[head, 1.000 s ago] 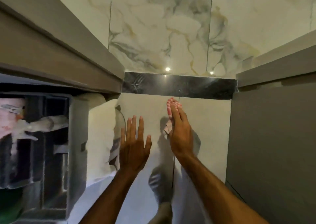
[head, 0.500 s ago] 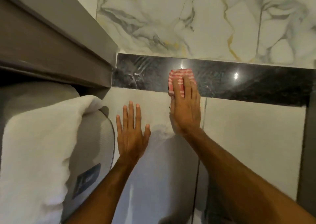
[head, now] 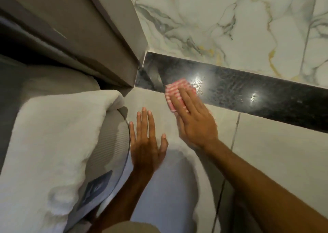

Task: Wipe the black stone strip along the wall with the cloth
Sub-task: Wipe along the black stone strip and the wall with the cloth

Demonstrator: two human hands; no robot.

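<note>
Right hand [head: 192, 120] pressed flat, fingers extended and close together, over a folded pink-and-white striped cloth [head: 174, 91], pinning it against the wall rather than gripping it. Cloth set at the lower edge of the black stone strip [head: 248, 94], near the strip's left end, upper half on the dark stone and lower half overlapping the pale grey tile [head: 276, 154] beneath. Fingertips reaching about midway up the cloth, striped fabric showing above and to the left of them.

Black stone strip running as a glossy band across the wall, slanting down toward the right of the view, bearing two bright light reflections [head: 197, 81] just right of the cloth and faint streaks across its surface. White marble-look tile [head: 221, 19] with grey and gold veining directly above the strip.

Left hand [head: 146, 144] open and empty, palm flat against the pale tile below and left of the cloth, fingers spread slightly and pointing upward, thumb out to the right, well clear of the strip. Both forearms bare, reaching up from the bottom of the view.

Grey-brown cabinet panel [head: 99, 28] meeting the strip's left end at the corner. White folded towel [head: 53, 135] lying over a grey ribbed, rounded object [head: 108, 147] at left, just beside the left hand; dark label on that object too blurred to read.
</note>
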